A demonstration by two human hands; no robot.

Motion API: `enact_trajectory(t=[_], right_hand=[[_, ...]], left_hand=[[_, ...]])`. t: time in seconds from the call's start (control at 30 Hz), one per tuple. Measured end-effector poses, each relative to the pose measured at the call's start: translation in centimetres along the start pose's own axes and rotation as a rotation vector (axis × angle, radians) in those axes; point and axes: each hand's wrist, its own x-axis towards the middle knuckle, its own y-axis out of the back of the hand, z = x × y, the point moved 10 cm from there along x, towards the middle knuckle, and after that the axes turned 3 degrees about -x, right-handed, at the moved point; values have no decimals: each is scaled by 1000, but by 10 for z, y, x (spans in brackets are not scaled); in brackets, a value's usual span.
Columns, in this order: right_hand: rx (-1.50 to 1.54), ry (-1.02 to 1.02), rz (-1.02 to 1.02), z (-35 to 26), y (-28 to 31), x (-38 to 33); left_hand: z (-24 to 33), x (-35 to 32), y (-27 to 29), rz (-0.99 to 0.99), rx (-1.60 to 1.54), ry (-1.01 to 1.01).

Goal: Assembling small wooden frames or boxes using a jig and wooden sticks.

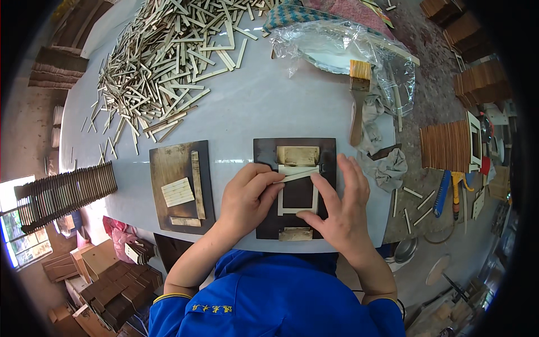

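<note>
A thin pale wooden strip lies slanted over the upper side of a small pale rectangular frame. My left hand pinches the strip's left end between thumb and fingers. Its right end meets the index fingertip of my right hand, whose fingers are spread and whose thumb rests by the frame's lower edge. The frame lies on a dark board between a worn upper wooden block and a lower block. Part of the frame's right side is covered by my right hand.
Left of the board lies another board with a pale slatted piece. A heap of strips covers the far left. A brush rests at right beside plastic wrap. Stacked frames stand far right; a dark slatted row stands left.
</note>
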Motion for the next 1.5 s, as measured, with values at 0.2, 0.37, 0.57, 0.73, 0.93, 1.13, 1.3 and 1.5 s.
enact_trajectory(t=[0.2, 0.37, 0.57, 0.73, 0.93, 1.13, 1.3, 1.5], right_hand=[[-54, -16, -137, 6, -8, 7], [-80, -1, -229, 9, -13, 13], [-73, -26, -260, 14, -18, 13], [-39, -60, -242, 18, -16, 14], [-25, -84, -206, 22, -13, 14], [-26, -131, -183, 24, -6, 12], [-25, -150, -155, 24, -4, 9], [-41, -154, -140, 23, -4, 7]], left_hand=[[-2, 6, 4, 65, 109, -45], [-9, 10, 5, 63, 124, 6], [-10, 12, 5, 55, 122, 18], [-6, 9, 5, 43, 156, -8], [-10, -7, 11, 62, -60, 246], [-20, -23, 2, 82, -388, 401], [-12, -24, -4, 101, -407, 330], [1, -23, -5, 43, -348, 222]])
